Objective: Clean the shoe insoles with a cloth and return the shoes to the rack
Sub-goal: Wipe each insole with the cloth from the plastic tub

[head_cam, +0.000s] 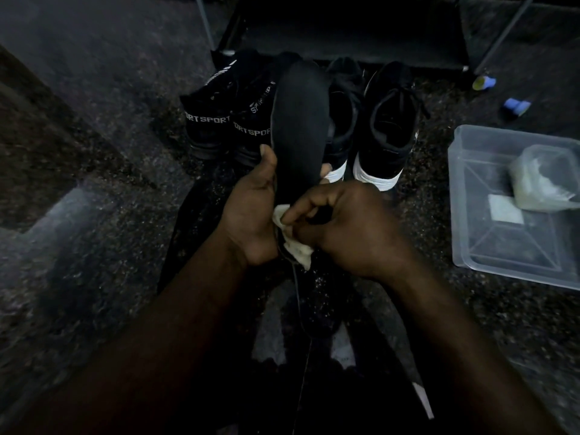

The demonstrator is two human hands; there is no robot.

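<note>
Both forearms reached in from nearest me, meeting at the insole (299, 120). I had my left hand (251, 211) curled round its left edge, thumb up along the side, propping it upright so its face showed to me. My right hand (342, 221) pinched the white cloth (296, 249) in bent fingers against the insole's heel end, I judged for wiping. Beyond the insole stood the SPORT shoes (213, 120) and the white-soled shoes (389, 127), heels toward me, just before the rack (345, 32), handy for returning. Right of the insole, well apart, sat the plastic tub (514, 249).
</note>
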